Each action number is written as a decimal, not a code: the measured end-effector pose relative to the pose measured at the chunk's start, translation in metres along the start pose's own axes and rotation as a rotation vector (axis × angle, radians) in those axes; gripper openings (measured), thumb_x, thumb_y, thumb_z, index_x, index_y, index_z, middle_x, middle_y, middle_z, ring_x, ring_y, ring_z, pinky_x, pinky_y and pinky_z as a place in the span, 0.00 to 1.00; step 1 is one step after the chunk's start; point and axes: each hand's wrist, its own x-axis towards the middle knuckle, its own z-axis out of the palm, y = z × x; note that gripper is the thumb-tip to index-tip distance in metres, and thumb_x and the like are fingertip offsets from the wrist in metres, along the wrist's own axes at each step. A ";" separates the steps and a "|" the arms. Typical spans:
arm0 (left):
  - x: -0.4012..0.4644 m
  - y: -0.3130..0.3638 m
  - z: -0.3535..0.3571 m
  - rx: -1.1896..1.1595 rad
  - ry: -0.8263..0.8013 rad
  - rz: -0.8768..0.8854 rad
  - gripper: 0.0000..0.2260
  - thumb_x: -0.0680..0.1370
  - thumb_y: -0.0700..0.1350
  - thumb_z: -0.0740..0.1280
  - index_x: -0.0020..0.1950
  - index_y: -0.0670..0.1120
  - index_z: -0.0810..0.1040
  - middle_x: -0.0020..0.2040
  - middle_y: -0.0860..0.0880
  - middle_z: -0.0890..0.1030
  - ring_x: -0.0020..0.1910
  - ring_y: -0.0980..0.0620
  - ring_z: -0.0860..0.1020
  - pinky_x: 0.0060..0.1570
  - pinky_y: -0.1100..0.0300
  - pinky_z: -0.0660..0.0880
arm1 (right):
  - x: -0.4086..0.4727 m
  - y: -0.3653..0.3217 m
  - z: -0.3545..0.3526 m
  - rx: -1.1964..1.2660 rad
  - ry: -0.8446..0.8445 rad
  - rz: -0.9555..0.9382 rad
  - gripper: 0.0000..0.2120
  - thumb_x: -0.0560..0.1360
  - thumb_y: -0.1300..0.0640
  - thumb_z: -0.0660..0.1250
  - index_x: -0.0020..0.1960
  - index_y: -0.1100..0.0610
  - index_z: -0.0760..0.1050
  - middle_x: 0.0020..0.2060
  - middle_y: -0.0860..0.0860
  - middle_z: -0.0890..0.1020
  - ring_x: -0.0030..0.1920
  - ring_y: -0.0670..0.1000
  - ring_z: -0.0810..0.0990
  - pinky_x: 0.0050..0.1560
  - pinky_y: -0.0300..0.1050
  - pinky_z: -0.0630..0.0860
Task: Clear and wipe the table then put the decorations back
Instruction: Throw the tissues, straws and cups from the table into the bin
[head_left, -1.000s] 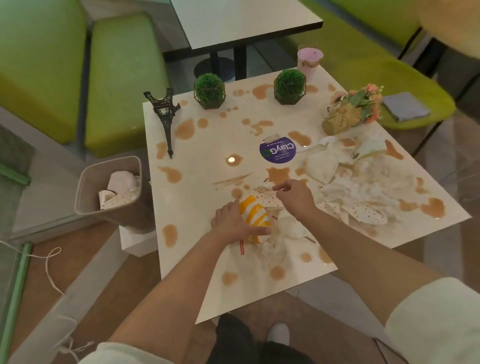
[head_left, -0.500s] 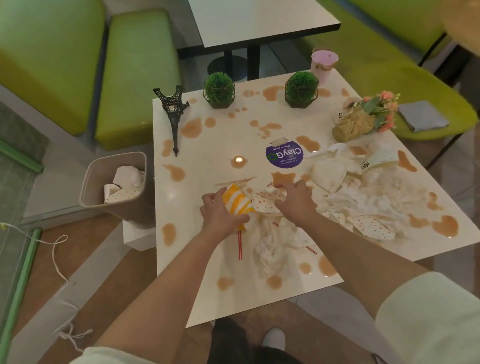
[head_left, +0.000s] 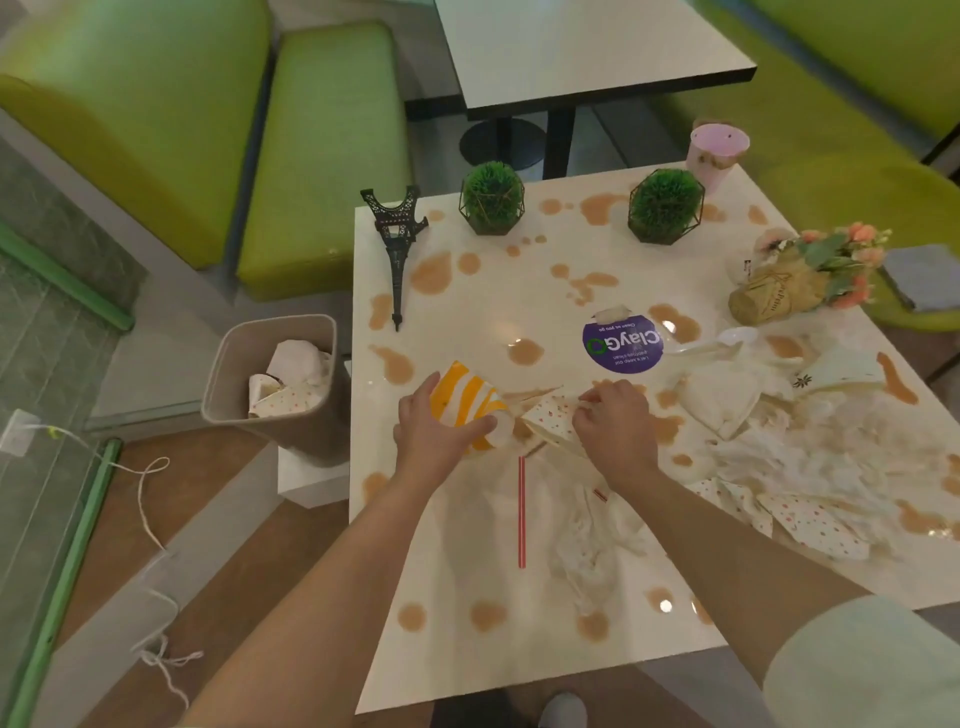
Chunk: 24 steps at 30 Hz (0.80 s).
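Observation:
The white table (head_left: 467, 322) is blotched with brown spills. My left hand (head_left: 434, 441) grips an orange-and-white striped paper cup (head_left: 465, 395) lying on its side near the table's left edge. My right hand (head_left: 615, 426) pinches a dotted paper cup (head_left: 550, 423), flattened, just right of the striped one. Crumpled napkins (head_left: 587, 540) and a red straw (head_left: 522, 512) lie in front of my hands. More dotted cups and tissue (head_left: 810, 467) pile up at the right. Decorations stand at the back: a black Eiffel Tower model (head_left: 397, 244), two green ball plants (head_left: 491, 197) (head_left: 665, 205), a flower bunch (head_left: 810, 270).
A beige waste bin (head_left: 234, 374) holding used cups stands on the floor left of the table. A pink cup (head_left: 717, 153) sits at the far corner, a purple round sticker (head_left: 623, 345) mid-table. Green benches (head_left: 322, 156) and a second table (head_left: 571, 47) lie beyond.
My left hand has dragged the striped cup leftward toward the table's edge and the bin. My right hand has closed on the dotted cup beside it.

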 end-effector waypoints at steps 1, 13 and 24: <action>0.006 -0.001 -0.007 -0.015 0.006 -0.011 0.47 0.63 0.60 0.79 0.77 0.58 0.58 0.72 0.51 0.62 0.72 0.45 0.63 0.70 0.44 0.65 | 0.004 -0.011 0.000 0.058 0.016 0.020 0.08 0.76 0.57 0.65 0.54 0.57 0.79 0.51 0.51 0.76 0.51 0.50 0.73 0.46 0.40 0.69; 0.076 -0.028 -0.121 0.215 0.233 -0.208 0.49 0.64 0.67 0.75 0.78 0.56 0.54 0.76 0.47 0.59 0.74 0.44 0.58 0.69 0.42 0.59 | 0.041 -0.155 0.060 0.505 -0.129 0.096 0.07 0.73 0.57 0.69 0.50 0.52 0.75 0.43 0.49 0.78 0.39 0.48 0.77 0.36 0.41 0.68; 0.150 -0.084 -0.221 0.284 0.319 -0.326 0.51 0.64 0.66 0.76 0.79 0.52 0.55 0.76 0.45 0.61 0.74 0.42 0.58 0.71 0.45 0.57 | 0.057 -0.252 0.144 0.355 -0.233 -0.044 0.08 0.76 0.55 0.68 0.54 0.51 0.75 0.48 0.48 0.76 0.43 0.45 0.76 0.45 0.44 0.78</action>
